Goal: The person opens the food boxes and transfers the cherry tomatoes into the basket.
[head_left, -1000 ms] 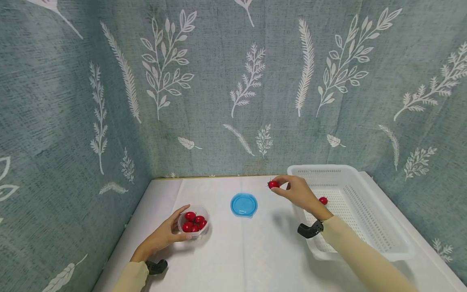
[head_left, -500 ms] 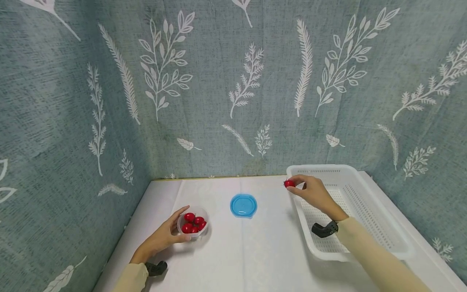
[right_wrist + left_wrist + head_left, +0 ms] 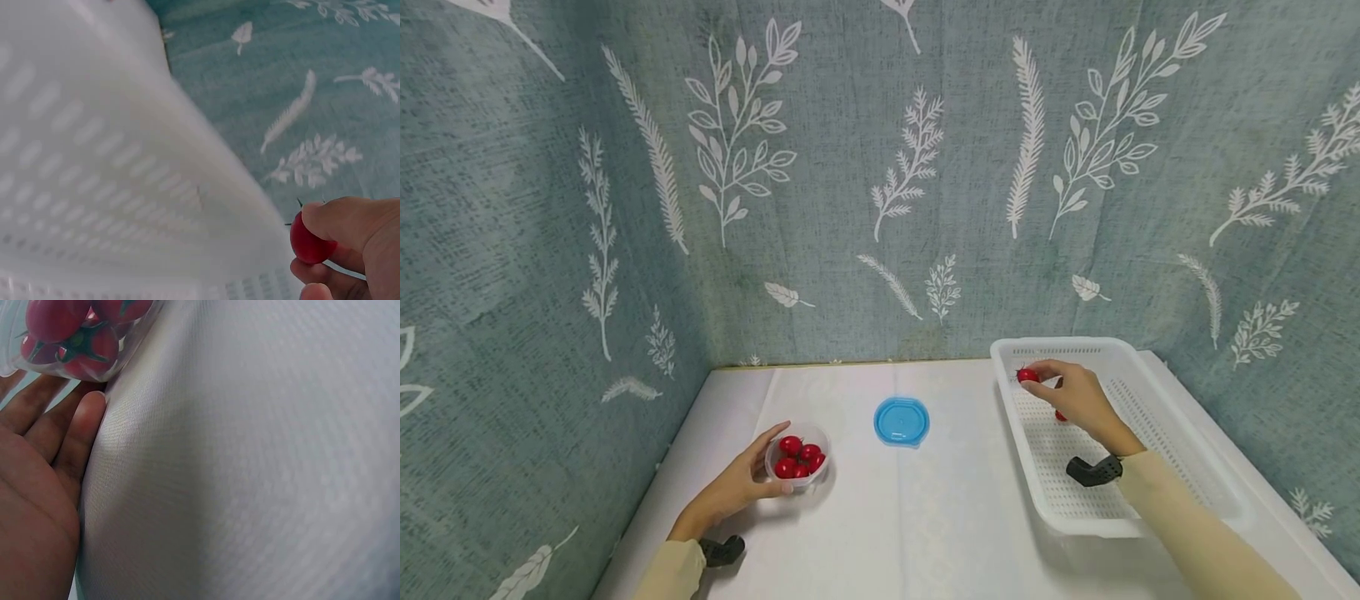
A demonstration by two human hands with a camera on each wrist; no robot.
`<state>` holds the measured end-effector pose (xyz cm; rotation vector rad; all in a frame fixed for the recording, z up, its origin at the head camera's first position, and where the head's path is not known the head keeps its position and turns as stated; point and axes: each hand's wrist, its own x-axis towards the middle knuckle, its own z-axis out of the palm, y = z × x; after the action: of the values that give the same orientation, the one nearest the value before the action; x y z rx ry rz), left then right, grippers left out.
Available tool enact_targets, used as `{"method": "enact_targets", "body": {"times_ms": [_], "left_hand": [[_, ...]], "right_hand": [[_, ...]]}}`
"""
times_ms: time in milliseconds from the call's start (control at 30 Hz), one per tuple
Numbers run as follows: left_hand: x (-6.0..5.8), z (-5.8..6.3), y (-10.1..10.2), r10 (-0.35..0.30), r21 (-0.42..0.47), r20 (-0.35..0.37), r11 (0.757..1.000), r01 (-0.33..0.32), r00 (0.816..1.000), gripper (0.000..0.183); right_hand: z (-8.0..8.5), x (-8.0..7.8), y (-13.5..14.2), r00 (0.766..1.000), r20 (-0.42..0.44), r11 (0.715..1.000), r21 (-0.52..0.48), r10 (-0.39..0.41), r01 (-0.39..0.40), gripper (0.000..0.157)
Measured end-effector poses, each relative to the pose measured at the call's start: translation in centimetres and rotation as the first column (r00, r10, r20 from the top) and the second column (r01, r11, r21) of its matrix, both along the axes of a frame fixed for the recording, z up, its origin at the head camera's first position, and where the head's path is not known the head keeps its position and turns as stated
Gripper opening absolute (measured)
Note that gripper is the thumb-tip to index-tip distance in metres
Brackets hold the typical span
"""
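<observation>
Between thumb and forefinger, my right hand (image 3: pixel 1075 398) pinches a red cherry tomato (image 3: pixel 1027 376) with a green calyx, over the far left part of the white basket (image 3: pixel 1157 433). The right wrist view shows the same cherry tomato (image 3: pixel 310 240) close beside the basket wall (image 3: pixel 187 137). A second cherry tomato (image 3: pixel 1061 416) is down in the basket, partly hidden by the hand. My left hand (image 3: pixel 743 483) holds a small clear plastic tub (image 3: pixel 822 435), fingers on its far side and thumb on the near side. Several cherry tomatoes (image 3: pixel 790 446) fill the tub's bottom.
A blue lid (image 3: pixel 902 422) lies flat on the white tablecloth (image 3: pixel 880 525), between tub and basket. Patterned grey-green cloth (image 3: pixel 850 167) walls the table at the back and both sides.
My right hand has carried its cherry tomato rightward, from over the tablecloth to over the basket. The left hand and tub have stayed in place.
</observation>
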<state>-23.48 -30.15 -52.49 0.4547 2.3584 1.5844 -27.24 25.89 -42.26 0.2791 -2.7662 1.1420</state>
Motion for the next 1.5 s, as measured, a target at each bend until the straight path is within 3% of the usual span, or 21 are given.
{"method": "enact_targets", "body": {"times_ms": [467,1133,1500], "left_hand": [[0.0,0.0,0.0,0.000,0.012,-0.010,1.000,0.000,1.000,0.101],[0.0,-0.1,0.0,0.001,0.022,-0.001,1.000,-0.001,1.000,0.100],[0.0,-0.3,0.0,-0.002,0.030,-0.006,1.000,0.002,1.000,0.101]], "right_hand": [[-1.0,-0.6,2.9,0.995,-0.026,0.992,0.081,-0.094,0.096,0.044],[-1.9,-1.0,3.9,0.994,-0.002,0.986,0.123,-0.110,0.109,0.044],[-1.5,-1.0,3.7,0.991,-0.069,0.988,0.101,-0.114,0.121,0.035]]}}
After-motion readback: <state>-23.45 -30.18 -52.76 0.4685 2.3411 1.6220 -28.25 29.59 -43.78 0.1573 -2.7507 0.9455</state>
